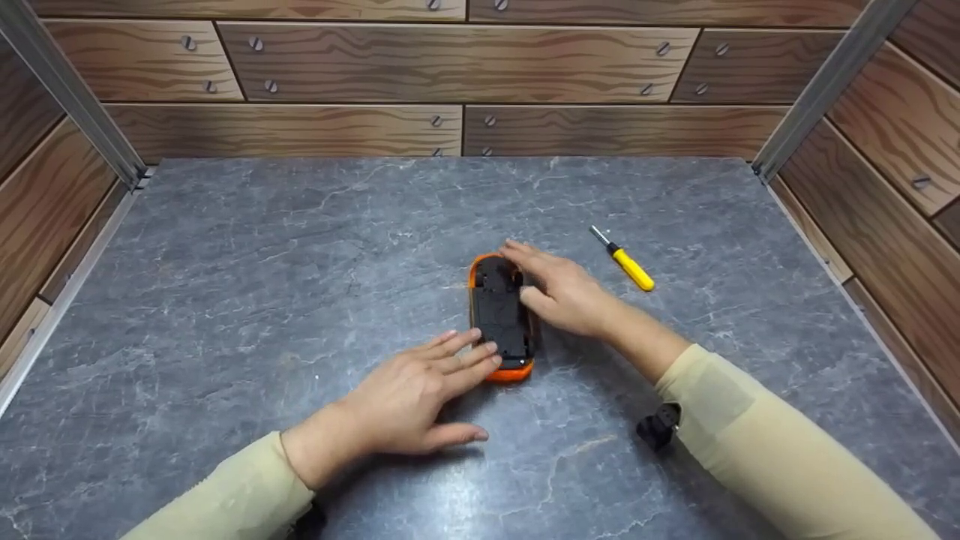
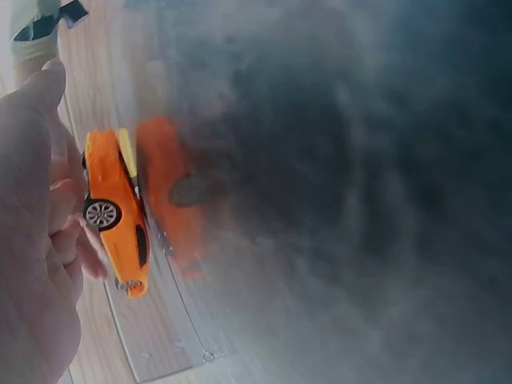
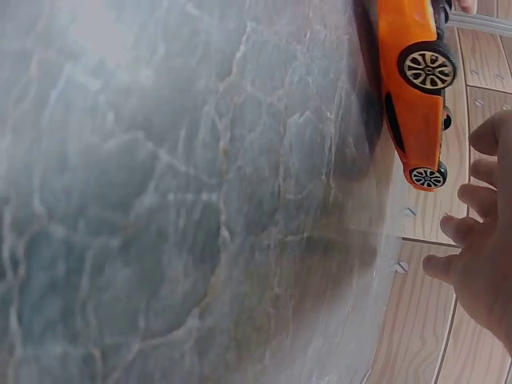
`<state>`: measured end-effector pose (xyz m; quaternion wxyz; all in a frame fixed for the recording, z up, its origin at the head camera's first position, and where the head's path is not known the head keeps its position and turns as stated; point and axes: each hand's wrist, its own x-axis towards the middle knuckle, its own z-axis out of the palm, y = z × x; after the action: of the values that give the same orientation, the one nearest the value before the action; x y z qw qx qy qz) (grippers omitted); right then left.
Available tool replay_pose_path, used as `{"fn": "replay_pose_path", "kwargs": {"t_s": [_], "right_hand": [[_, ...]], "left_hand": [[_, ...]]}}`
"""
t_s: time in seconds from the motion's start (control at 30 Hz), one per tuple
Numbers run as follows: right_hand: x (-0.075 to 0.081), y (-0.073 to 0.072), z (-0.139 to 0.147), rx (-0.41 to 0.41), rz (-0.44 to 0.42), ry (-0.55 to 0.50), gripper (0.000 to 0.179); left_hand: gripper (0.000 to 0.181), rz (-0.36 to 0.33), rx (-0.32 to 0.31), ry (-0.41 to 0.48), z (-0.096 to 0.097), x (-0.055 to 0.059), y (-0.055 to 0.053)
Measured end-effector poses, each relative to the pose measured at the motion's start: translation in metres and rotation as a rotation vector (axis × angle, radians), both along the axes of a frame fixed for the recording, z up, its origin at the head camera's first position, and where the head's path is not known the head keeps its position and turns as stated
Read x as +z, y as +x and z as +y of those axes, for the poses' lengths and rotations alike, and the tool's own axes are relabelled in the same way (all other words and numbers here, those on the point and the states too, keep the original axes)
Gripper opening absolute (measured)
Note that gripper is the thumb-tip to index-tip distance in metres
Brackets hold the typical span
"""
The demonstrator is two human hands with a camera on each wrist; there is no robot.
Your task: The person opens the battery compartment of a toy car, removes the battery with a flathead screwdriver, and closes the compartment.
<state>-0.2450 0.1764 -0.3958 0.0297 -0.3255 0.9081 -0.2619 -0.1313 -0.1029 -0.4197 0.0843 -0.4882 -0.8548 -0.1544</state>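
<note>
An orange toy car [image 1: 501,315] lies upside down on the grey marbled table, its black underside facing up. In both wrist views the car's orange flank [image 2: 120,216] and spoked wheels [image 3: 428,70] show, wheels turned away from the tabletop. My left hand [image 1: 409,394] is spread at the car's near end, with fingertips over its edge and the thumb held apart. Over on the far right side, my right hand [image 1: 566,292] has its fingers extended by the far end, its thumb near the car's side. Neither hand grips anything.
A screwdriver [image 1: 624,259] with a yellow handle lies to the right, beyond the right hand. Wood-patterned walls [image 1: 457,64] border the table [image 1: 300,247] at the back and sides, with metal posts [image 1: 82,97] at the corners.
</note>
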Motion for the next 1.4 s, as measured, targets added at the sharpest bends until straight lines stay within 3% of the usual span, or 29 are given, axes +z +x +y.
{"fn": "replay_pose_path", "kwargs": {"t_s": [0.1, 0.37, 0.6, 0.73, 1.07, 1.4], "right_hand": [[0.001, 0.002, 0.004, -0.018, 0.003, -0.063, 0.061], [-0.003, 0.011, 0.013, -0.083, -0.095, -0.153, 0.056], [-0.013, 0.017, 0.014, -0.083, -0.218, -0.27, 0.057], [-0.017, 0.017, 0.014, -0.08, -0.279, -0.319, 0.058], [-0.021, 0.018, 0.015, -0.082, -0.281, -0.314, 0.059], [-0.023, 0.019, 0.017, -0.085, -0.301, -0.291, 0.06]], "left_hand": [[0.083, -0.094, 0.048, 0.078, 0.0, 0.002, -0.005], [0.095, -0.409, 0.266, 0.269, -0.001, 0.004, -0.024], [0.109, -0.636, 0.319, 0.415, 0.003, -0.007, -0.04], [0.116, -0.734, 0.307, 0.481, 0.005, -0.008, -0.049], [0.114, -0.835, 0.255, 0.568, 0.009, -0.01, -0.057], [0.114, -0.847, 0.234, 0.636, 0.012, -0.018, -0.058]]}}
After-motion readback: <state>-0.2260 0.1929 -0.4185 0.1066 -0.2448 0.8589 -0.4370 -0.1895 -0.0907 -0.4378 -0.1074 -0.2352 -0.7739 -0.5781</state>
